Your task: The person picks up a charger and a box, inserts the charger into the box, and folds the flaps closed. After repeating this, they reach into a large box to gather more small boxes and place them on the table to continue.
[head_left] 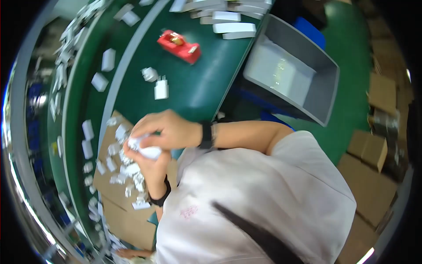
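Observation:
My left hand (151, 169) is curled around a small white thing (151, 152), smooth and blurred, whose exact kind I cannot make out. From above, the fingers of my right hand (169, 128) close on the same white thing, partly covering it. Both hands are just over a brown cardboard sheet (116, 191), where a heap of small white pieces (137, 176) lies. Two white plug chargers, one with prongs up (161, 89) and one tilted (150, 74), rest on the green table beyond my right hand.
A red tape dispenser (180, 46) sits on the table, with stacked white boxes (233, 28) at its far edge. On the right stands a grey bin (325, 88). A green conveyor (77, 105) carries white boxes along the left. Another person's hand (132, 253) shows at the bottom.

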### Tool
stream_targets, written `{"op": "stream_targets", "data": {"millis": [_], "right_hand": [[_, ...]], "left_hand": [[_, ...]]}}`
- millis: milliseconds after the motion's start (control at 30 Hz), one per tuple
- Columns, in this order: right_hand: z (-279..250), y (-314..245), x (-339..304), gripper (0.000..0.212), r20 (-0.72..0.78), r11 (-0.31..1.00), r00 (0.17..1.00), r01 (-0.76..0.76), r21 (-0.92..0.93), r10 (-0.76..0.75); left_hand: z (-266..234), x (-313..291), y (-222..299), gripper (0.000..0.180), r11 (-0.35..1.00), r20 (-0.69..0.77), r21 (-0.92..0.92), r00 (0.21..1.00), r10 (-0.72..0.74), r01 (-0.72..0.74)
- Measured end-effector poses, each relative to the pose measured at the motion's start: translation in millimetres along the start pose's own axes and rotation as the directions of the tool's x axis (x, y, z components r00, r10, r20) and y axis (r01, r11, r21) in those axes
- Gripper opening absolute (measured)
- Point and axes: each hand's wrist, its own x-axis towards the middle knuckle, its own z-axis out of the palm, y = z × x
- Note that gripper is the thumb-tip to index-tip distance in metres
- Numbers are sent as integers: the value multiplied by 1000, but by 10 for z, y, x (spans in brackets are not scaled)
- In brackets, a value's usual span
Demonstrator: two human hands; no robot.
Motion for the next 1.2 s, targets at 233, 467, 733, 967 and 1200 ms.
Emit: {"op": "stream_targets", "data": {"millis": [233, 467, 733, 967, 1200], "right_hand": [[-277, -154, 326, 27, 335, 920, 861, -387, -58, 384], [-79, -186, 424, 23, 496, 908, 761, -359, -217, 419], [49, -101, 175, 30, 554, 982, 812, -132, -133, 184], [330, -41, 519, 33, 641, 926, 680, -348, -145, 356], [646, 1664, 2351, 34, 253, 717, 696, -525, -459, 672]], "left_hand": [[-121, -19, 63, 72, 967, 58, 194, 986, 157, -165], [-289, -226, -27, 72, 977, -62, 156, 985, 159, -148], [-247, -358, -44, 72, 948, -175, 305, 973, 151, -92], [-401, -474, -39, 80, 975, -338, 216, 934, 114, -41], [-1728, -1392, 1597, 41, 662, -521, 530, 413, 747, -530]]}}
